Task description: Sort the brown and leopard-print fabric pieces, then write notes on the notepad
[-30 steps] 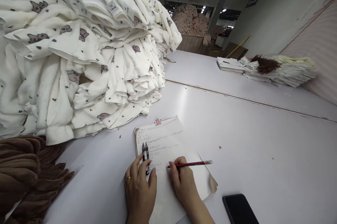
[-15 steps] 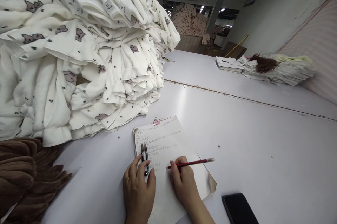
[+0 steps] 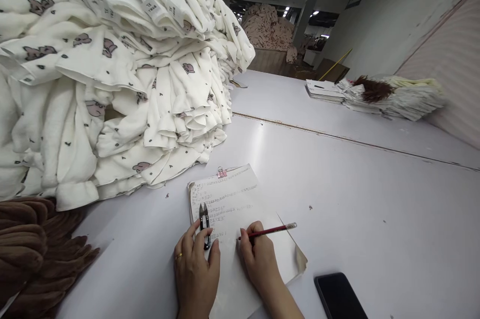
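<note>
A sheaf of papers [image 3: 232,279] with handwritten lines lies at a slant on the white table, a pink binder clip [image 3: 221,172] at its top edge. My right hand [image 3: 260,254] is closed around a dark red pencil [image 3: 275,230], whose tip is at the paper just right of the writing. On the left side of the sheet my left hand [image 3: 198,264] lies with its fingers spread, a ring on one of them. Its fingertips touch black thread snips [image 3: 204,216], blades pointing away from me; the fingers partly cover the handles.
White printed garments [image 3: 150,84] are heaped high at the left, with folded brown plush pieces [image 3: 33,249] below. A dark phone [image 3: 341,295] lies right of the papers. Stacked papers and cloth [image 3: 390,99] sit at the far right. A seam [image 3: 330,134] crosses the table [image 3: 360,194].
The pencil's back end has swung slightly left and down as my right hand shifted a little. My left hand and the snips keep their place on the paper. The whole view moved slightly.
</note>
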`<act>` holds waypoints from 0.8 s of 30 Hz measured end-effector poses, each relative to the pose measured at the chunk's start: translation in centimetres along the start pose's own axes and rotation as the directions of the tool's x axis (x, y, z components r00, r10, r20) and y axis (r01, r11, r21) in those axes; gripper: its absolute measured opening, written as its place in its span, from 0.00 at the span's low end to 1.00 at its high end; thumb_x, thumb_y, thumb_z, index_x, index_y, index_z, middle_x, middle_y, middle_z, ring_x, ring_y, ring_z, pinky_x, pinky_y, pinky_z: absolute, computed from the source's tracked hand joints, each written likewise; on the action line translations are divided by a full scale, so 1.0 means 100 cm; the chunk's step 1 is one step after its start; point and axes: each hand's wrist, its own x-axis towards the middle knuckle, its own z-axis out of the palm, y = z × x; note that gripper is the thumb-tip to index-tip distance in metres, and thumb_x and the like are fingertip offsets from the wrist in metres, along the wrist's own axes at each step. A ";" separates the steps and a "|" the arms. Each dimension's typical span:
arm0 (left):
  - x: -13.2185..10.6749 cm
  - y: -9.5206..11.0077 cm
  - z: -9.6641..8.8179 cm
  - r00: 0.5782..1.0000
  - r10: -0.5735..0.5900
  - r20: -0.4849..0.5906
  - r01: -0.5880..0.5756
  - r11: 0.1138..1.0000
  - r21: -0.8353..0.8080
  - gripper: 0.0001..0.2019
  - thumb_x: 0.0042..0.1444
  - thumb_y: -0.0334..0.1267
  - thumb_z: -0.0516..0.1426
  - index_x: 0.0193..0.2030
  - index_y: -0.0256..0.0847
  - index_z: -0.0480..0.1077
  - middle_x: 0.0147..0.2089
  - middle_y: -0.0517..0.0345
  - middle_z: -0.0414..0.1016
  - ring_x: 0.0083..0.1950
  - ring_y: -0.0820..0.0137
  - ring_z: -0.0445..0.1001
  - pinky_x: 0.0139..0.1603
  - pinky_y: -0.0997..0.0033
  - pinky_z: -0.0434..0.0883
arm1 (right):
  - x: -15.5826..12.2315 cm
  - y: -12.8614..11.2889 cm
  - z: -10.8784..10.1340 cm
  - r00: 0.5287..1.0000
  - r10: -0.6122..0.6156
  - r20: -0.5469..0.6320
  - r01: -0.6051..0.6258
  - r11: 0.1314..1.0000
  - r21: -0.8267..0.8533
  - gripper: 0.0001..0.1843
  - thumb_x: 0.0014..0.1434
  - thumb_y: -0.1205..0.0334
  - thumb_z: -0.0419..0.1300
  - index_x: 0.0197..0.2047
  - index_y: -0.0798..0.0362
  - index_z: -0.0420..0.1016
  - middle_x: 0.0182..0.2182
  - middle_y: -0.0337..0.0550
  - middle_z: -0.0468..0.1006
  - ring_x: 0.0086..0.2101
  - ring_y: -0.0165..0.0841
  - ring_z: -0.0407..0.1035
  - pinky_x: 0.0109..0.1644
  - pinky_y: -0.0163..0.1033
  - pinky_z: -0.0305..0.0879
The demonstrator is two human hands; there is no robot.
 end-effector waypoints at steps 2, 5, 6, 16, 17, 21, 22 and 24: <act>0.000 -0.001 0.001 1.000 0.007 -0.007 -0.007 1.000 0.002 0.08 0.59 0.38 0.53 0.44 0.42 0.69 0.56 0.47 0.67 0.54 0.53 0.65 0.52 0.50 0.66 | 0.000 0.000 0.000 1.000 0.011 0.002 -0.011 1.000 0.008 0.14 0.64 0.51 0.49 0.29 0.47 0.54 0.17 0.30 0.59 0.18 0.29 0.55 0.24 0.34 0.49; 0.000 -0.001 0.001 1.000 0.004 0.001 -0.004 1.000 0.001 0.08 0.59 0.38 0.53 0.44 0.42 0.69 0.56 0.48 0.67 0.54 0.54 0.65 0.52 0.51 0.66 | 0.000 -0.001 -0.001 1.000 0.018 0.007 -0.018 1.000 0.019 0.15 0.65 0.50 0.48 0.29 0.47 0.54 0.17 0.30 0.59 0.18 0.30 0.56 0.24 0.34 0.50; 0.000 -0.001 0.001 1.000 0.000 0.004 0.000 1.000 0.001 0.08 0.59 0.38 0.53 0.44 0.42 0.69 0.56 0.48 0.67 0.54 0.54 0.65 0.52 0.51 0.67 | 0.000 -0.001 -0.001 1.000 0.014 0.008 -0.014 1.000 0.019 0.15 0.65 0.51 0.48 0.29 0.48 0.55 0.17 0.30 0.59 0.18 0.29 0.56 0.24 0.34 0.50; 0.001 -0.002 0.001 0.999 0.044 -0.005 -0.044 0.998 0.042 0.09 0.59 0.38 0.54 0.44 0.40 0.69 0.55 0.47 0.69 0.51 0.54 0.66 0.49 0.53 0.67 | -0.003 -0.002 -0.006 0.982 -0.058 -0.178 0.046 0.997 -0.068 0.11 0.69 0.57 0.40 0.37 0.49 0.58 0.24 0.37 0.72 0.26 0.31 0.69 0.31 0.34 0.65; 0.001 -0.002 0.001 0.999 0.048 0.002 -0.048 0.998 0.049 0.09 0.59 0.39 0.54 0.45 0.41 0.69 0.55 0.47 0.69 0.51 0.54 0.67 0.48 0.54 0.67 | -0.003 -0.002 -0.007 0.977 -0.095 -0.191 0.073 0.990 -0.119 0.11 0.69 0.58 0.41 0.40 0.50 0.60 0.30 0.41 0.74 0.31 0.33 0.70 0.36 0.36 0.67; 0.003 0.006 -0.002 0.997 0.046 0.059 -0.051 0.995 0.084 0.10 0.60 0.39 0.51 0.45 0.42 0.69 0.56 0.51 0.70 0.51 0.55 0.67 0.46 0.57 0.68 | 0.001 -0.006 -0.010 0.969 -0.198 -0.145 0.127 0.910 -0.395 0.15 0.63 0.70 0.45 0.47 0.53 0.70 0.44 0.55 0.73 0.41 0.44 0.68 0.42 0.46 0.65; 0.003 0.009 -0.003 0.996 0.038 0.078 -0.046 0.994 0.103 0.11 0.61 0.39 0.50 0.46 0.42 0.69 0.56 0.51 0.70 0.52 0.55 0.67 0.46 0.57 0.68 | 0.002 -0.007 -0.012 0.972 -0.204 -0.118 0.129 0.878 -0.461 0.16 0.61 0.73 0.47 0.47 0.54 0.71 0.44 0.57 0.73 0.42 0.45 0.67 0.42 0.48 0.64; 0.004 0.013 -0.007 0.993 0.015 0.114 -0.031 0.990 0.138 0.13 0.63 0.40 0.48 0.47 0.41 0.70 0.58 0.51 0.69 0.53 0.55 0.67 0.47 0.57 0.67 | -0.001 -0.013 -0.022 0.978 -0.202 -0.050 0.140 0.816 -0.561 0.22 0.56 0.77 0.50 0.51 0.55 0.71 0.43 0.57 0.75 0.42 0.46 0.67 0.43 0.49 0.65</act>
